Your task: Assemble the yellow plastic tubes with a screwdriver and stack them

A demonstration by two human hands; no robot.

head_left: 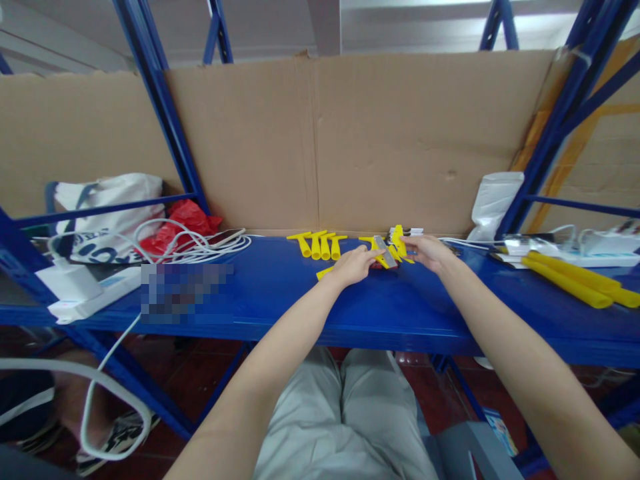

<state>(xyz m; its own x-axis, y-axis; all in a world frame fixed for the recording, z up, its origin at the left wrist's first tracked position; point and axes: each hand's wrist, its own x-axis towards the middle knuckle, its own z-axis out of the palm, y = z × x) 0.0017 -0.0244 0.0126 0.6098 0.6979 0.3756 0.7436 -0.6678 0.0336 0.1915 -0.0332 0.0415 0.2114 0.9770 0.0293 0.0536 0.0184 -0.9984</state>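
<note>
Grey piece [386, 253] lies between left hand [354, 265] and right hand [429, 252], at left fingertips; whether either grips, I cannot tell

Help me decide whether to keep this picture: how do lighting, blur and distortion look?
Head view throughout: blue rack uprights lean outward, suggesting wide-angle distortion; brightest along the ceiling, faint sheen on the blue shelf; yellow pieces between left hand and right hand look soft; a pixelated block masks the shelf's left.

Workshop-like place: blue metal racking [164, 100], cardboard backing [400, 140], power strip [117, 288].
</note>
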